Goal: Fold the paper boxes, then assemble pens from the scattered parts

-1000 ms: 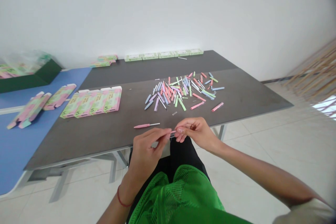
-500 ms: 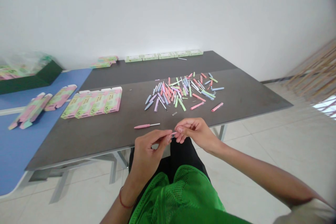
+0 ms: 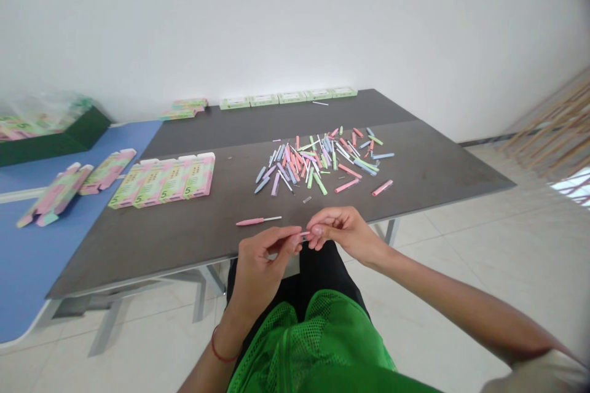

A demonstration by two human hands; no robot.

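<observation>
While a blue-topped table [image 3: 27, 270] is standing at far left, a dark green box [image 3: 80, 135] is sitting on it beside two flat printed cartons [image 3: 55, 196]. Further right, a row of pink-and-green folded cartons marked "5" [image 3: 161, 177] is lying on the grey worktop [image 3: 138, 252], and a pink-handled stick with a white tip [image 3: 255, 221] is resting alone near the worktop's front edge. The person's left hand [image 3: 260, 276], with a red cord on the wrist [image 3: 220, 351], is pinching a slim pink plastic piece [image 3: 304, 234] in closed fingers [image 3: 288, 236] just above that edge, the piece being mostly hidden. The right hand [image 3: 343, 234] is curling in close, its fingertips [image 3: 316, 229] at the piece; whether they are gripping it, I cannot tell. Beyond the hands, a loose heap of pastel plastic sticks [image 3: 318, 163] is lying scattered. Judging by its look, the piece is likely to handle as light, stiff and smooth, liable to slip and to snap at its thin end; its thicker body appears the safer place to take hold.
</observation>
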